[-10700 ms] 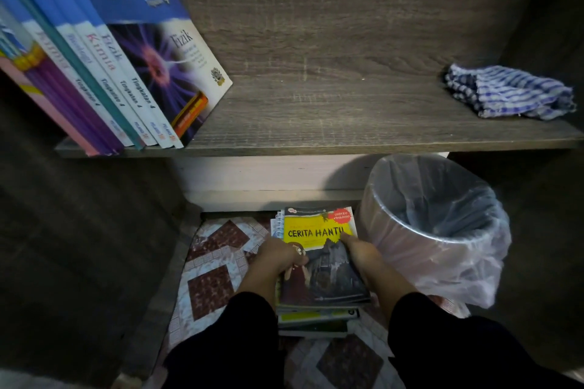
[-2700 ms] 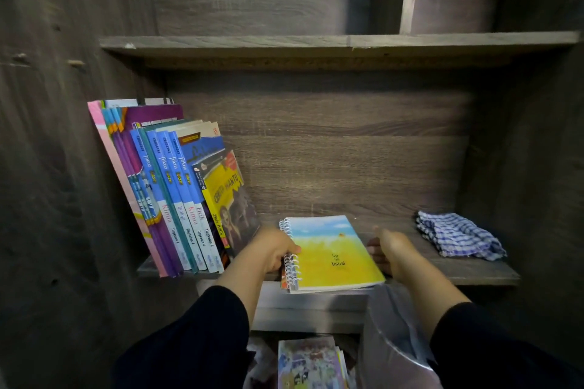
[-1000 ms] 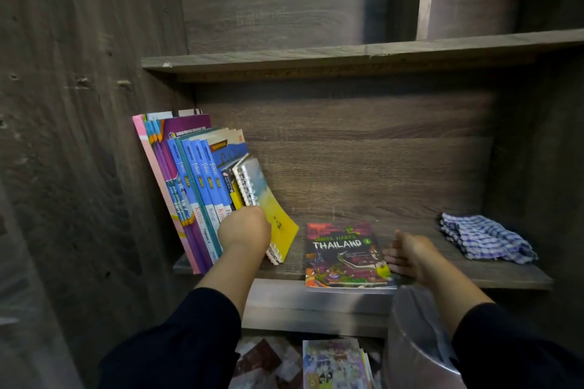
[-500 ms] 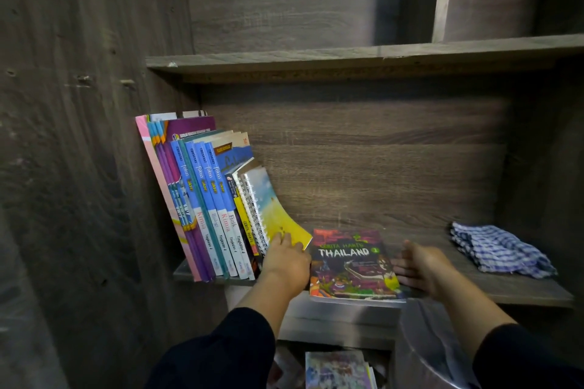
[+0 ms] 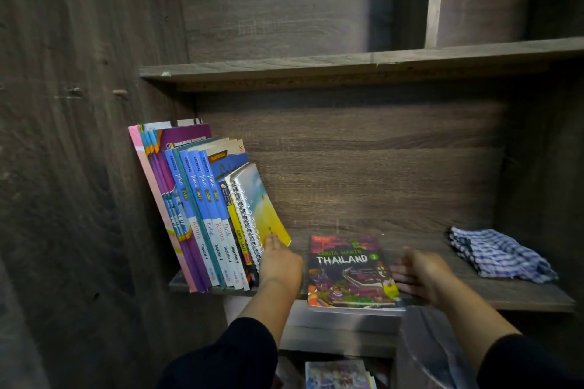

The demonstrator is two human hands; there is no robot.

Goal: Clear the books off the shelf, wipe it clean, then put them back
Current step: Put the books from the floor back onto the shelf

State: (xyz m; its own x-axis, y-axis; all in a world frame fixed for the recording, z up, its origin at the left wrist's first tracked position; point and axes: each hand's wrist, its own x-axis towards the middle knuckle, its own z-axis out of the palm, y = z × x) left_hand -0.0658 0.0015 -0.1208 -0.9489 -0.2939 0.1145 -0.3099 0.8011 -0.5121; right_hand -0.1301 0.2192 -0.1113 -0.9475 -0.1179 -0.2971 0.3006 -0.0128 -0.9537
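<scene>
- Two hands are seen at the front edge of the grey wood-grain shelf board (image 5: 521,295). The left hand (image 5: 279,265) is laid with straight fingers against the bottom corner of the spiral-bound notebook with the sky-blue and yellow cover (image 5: 259,208); nothing is gripped by it, it looks more like propping.
- The right hand (image 5: 417,271) is spread loosely, fingertips touching the right edge of the flat-lying paperback with the dark cover reading "THAILAND" (image 5: 350,271). Nothing is clasped by it either, tbh.
- That paperback is placed near the middle of the shelf's front edge and overhangs it slightly.
- A leaning row of tall blue, purple and pink school textbooks (image 5: 189,208) is packed into the left end of the shelf, tilted toward the side wall, with the notebook resting last in line.
- A crumpled blue-and-white checked cloth (image 5: 499,254) is left toward the right end of the shelf, well apart from the books.
- Progress guess: clearing and wiping look done, since the cloth is parked and books are being stood up again. The put-back stage seems well underway.
- Still left, probably: the THAILAND book needs standing against the row, and at least one more colourful book (image 5: 336,374) is glimpsed below the shelf, so a few trips are likely remaining.
</scene>
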